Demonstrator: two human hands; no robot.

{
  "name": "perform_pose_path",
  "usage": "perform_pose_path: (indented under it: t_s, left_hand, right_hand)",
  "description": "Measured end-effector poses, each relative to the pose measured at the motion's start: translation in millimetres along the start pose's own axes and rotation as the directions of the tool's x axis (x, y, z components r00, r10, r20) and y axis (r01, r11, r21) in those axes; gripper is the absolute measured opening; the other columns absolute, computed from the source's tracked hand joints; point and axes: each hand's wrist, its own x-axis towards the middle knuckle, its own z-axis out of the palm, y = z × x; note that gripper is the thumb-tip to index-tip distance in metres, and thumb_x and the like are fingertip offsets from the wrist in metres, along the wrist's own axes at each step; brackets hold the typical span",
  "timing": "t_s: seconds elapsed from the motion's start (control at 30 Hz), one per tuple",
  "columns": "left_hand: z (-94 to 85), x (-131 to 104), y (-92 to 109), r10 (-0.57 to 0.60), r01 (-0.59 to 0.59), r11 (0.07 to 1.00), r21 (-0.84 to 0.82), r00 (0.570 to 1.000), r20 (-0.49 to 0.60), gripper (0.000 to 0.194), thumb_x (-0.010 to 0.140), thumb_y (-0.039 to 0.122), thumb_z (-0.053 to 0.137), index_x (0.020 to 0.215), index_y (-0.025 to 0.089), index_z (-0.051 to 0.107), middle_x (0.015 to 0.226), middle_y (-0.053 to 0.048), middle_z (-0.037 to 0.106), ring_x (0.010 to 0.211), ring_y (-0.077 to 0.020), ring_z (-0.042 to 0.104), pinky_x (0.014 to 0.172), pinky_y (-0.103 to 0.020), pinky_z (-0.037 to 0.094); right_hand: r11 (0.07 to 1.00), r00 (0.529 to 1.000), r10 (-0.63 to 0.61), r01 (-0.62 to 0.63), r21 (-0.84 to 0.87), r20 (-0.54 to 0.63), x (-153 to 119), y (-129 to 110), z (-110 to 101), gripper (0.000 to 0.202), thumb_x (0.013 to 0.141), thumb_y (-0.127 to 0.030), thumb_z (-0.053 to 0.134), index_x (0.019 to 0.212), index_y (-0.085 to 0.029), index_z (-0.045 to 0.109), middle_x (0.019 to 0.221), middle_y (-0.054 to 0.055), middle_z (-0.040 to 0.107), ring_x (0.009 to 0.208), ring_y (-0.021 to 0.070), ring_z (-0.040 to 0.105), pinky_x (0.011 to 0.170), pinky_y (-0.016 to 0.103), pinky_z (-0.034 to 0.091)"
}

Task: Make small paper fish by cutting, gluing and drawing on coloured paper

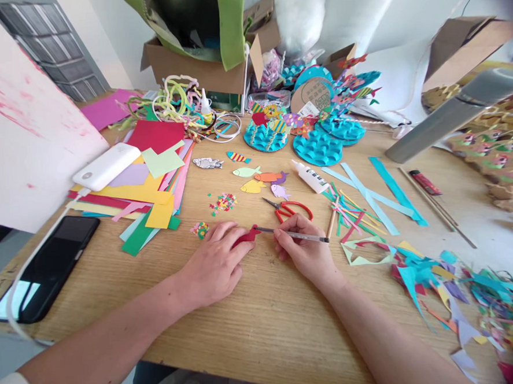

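A small red paper fish (251, 234) lies on the table, partly covered by my left hand (217, 261), whose fingers press it down. In my right hand (305, 247) is a slim pen (305, 235), its tip touching the fish's edge. Just beyond my right hand are red-handled scissors (286, 209), blades pointing left. Several paper fish lie farther up, among them a yellow fish (251, 186), a green fish (246, 172) and a striped fish (239, 157). Near my left fingers is a patterned fish (200, 230), with a pile of confetti dots (223, 203) beyond it.
A white glue bottle (311, 177) lies beside thin paper strips (353, 209). Paper scraps (456, 295) cover the right side. At left are stacked coloured papers (159, 163), a power bank (106, 166) and a phone (48, 268). A grey bottle (443, 120) lies at upper right; blue egg-carton pieces (317, 149) stand behind.
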Motion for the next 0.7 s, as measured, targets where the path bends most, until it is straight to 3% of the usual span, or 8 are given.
perform_pose_path:
  t_s: [0.7]
  left_hand:
    - [-0.2,-0.6,0.4,0.002,-0.002,1.0,0.003,1.0,0.0,0.045,0.082,0.006,0.05,0.125,0.015,0.06,0.134,-0.012,0.053,0.13,-0.0295,0.037,0.113,-0.051,0.035]
  right_hand:
    - [1.0,0.999,-0.013,0.014,0.01,-0.035,-0.3,1.2,0.0,0.037,0.075,-0.054,0.074,0.073,-0.022,0.054,0.055,-0.002,0.058,0.043,0.0129,0.056,0.037,0.024,0.05]
